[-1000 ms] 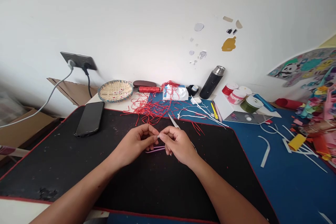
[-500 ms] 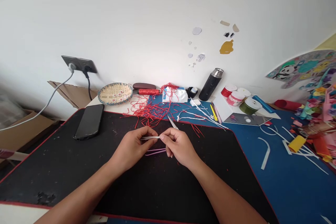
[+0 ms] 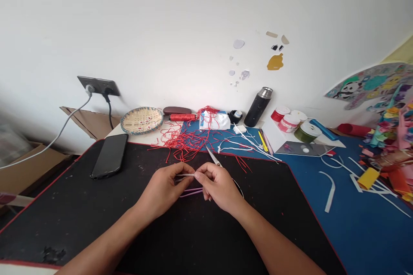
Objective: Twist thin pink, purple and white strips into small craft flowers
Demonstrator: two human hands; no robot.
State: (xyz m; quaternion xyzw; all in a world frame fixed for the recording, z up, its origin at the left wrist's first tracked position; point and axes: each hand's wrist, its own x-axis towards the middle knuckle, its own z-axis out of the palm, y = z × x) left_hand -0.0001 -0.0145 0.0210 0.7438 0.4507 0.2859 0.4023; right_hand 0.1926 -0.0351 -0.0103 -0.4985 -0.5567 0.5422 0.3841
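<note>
A thin white cord (image 3: 185,175) runs between my two hands over the black mat. My left hand (image 3: 166,187) pinches it with thumb and forefinger, fingers curled. Fingertips almost touching the left ones, my right hand (image 3: 217,184) also pinches the cord; a thin white loop shows at that hand's right side. Below the fingers lies a purple strand (image 3: 192,192), partly hidden by my right hand. Scissors (image 3: 213,157) lie just beyond my right hand, blade pointing away, their handles covered by the hand.
Red cord pieces (image 3: 187,144) lie tangled behind the mat (image 3: 80,210), near a red thread spool (image 3: 182,117) and a woven basket (image 3: 142,121). A phone (image 3: 109,157) rests at left. Farther right stand a black flask (image 3: 258,107), ribbon rolls (image 3: 288,123) and white strips (image 3: 329,193).
The view has tilted up slightly, so everything sits a little lower. Both hands keep their pinch on the cord; a white loop now shows right of my right hand.
</note>
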